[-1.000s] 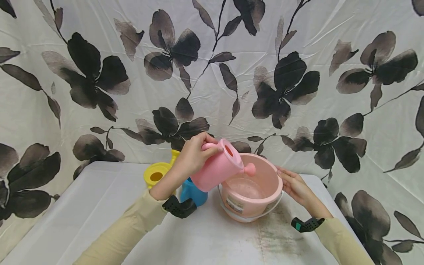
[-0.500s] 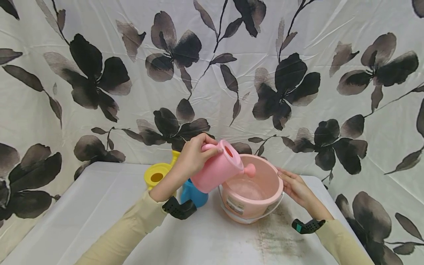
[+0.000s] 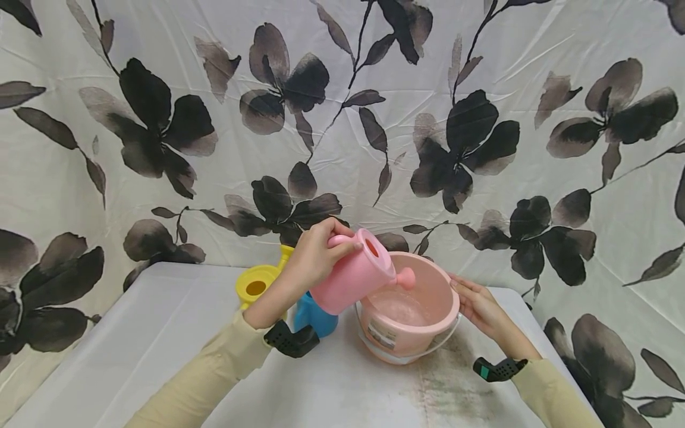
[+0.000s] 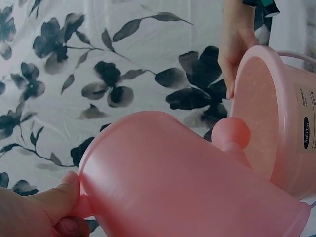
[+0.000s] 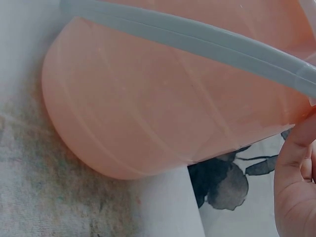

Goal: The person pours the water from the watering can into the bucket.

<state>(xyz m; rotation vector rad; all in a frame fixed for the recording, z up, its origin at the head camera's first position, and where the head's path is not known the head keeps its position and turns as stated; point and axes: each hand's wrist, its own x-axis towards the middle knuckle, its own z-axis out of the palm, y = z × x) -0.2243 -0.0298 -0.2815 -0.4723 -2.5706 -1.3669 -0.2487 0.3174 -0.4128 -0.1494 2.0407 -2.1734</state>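
Note:
My left hand (image 3: 313, 252) grips the handle of a pink watering can (image 3: 353, 276), also large in the left wrist view. The can tilts to the right, its round sprinkler head (image 3: 405, 278) over the mouth of a pale pink bucket (image 3: 412, 333). Inside, the bucket's bottom looks wet and glossy. On the bucket's right side, my right hand (image 3: 481, 303) rests its fairly straight fingers against the rim. In the right wrist view, part of that hand (image 5: 296, 182) touches the bucket near the rim, below the pale handle (image 5: 207, 42).
Left of the bucket stand a blue watering can (image 3: 316, 315) and a yellow watering can (image 3: 248, 276), both partly behind my left arm. They share a white table (image 3: 176, 333) with a brownish stain (image 3: 455, 392) at the front right. A floral cloth (image 3: 369, 148) hangs behind.
The whole head view has shifted slightly, with everything a little lower and to the right. Both hands, the tilted watering can and the bucket keep their places relative to each other.

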